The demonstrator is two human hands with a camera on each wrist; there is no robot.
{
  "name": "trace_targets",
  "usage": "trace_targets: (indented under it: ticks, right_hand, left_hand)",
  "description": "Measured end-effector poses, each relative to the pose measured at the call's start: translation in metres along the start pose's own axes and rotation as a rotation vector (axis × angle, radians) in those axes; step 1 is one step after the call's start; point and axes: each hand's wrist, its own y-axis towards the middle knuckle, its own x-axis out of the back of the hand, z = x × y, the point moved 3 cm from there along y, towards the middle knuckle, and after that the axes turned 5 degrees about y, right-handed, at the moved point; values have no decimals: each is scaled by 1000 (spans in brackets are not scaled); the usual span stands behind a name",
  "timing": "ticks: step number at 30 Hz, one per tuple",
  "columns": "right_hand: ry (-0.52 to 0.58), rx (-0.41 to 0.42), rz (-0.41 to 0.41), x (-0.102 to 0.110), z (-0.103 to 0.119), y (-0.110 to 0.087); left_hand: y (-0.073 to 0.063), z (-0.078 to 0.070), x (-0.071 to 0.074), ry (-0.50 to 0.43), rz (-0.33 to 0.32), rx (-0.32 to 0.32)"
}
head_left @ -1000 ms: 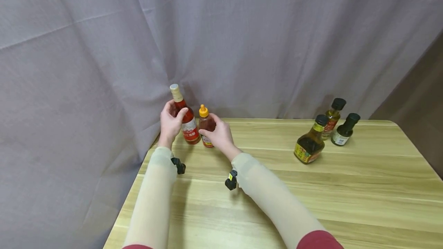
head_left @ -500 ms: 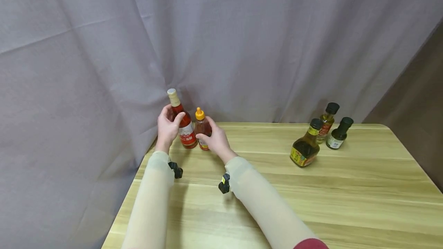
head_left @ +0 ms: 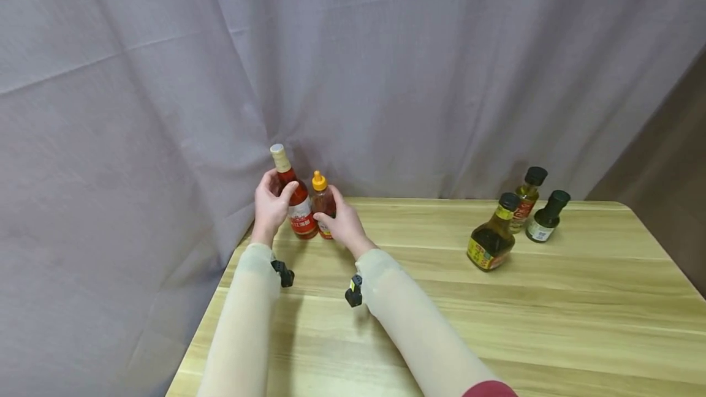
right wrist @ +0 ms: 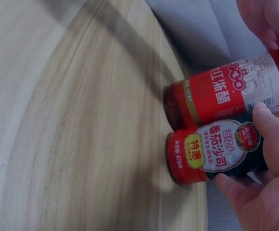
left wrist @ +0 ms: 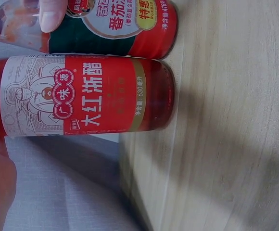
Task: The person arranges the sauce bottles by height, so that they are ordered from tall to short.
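At the table's far left corner, my left hand grips the upper body of a tall red vinegar bottle with a cream-coloured neck and cap. Beside it on the right is a ketchup bottle with an orange nozzle cap, gripped by my right hand between thumb and fingers. Both bottles stand upright on the wood. In the left wrist view, the ketchup bottle lies right up against the vinegar bottle. The right wrist view shows their labels facing the same way.
Off to the right stand a squarish dark sauce bottle, an oil bottle behind it and a small dark bottle. A grey curtain hangs along the back and left edges of the wooden table.
My right hand has brought the ketchup bottle leftward, closing the small gap to the vinegar bottle. My left hand keeps its grip, and the head view has shifted slightly.
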Motion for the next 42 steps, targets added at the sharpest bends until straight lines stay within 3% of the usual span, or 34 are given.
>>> trace_targets:
  ticks: [16,24,28,35,42]
  right_hand:
    - [37,-11,14,0,1,-2]
    - [26,-60,56,-1,-3,2]
    - [26,-33,73,2,-3,4]
    - [43,57,98,9,4,1]
    - [38,87,89,13,6,0]
  left_hand:
    - [0,2,3,4,-12,-13]
    - [-3,1,3,9,-13,-19]
    - [0,0,1,9,-6,-40]
    - [1,-1,3,110,-13,-98]
    - [1,-3,4,97,10,-92]
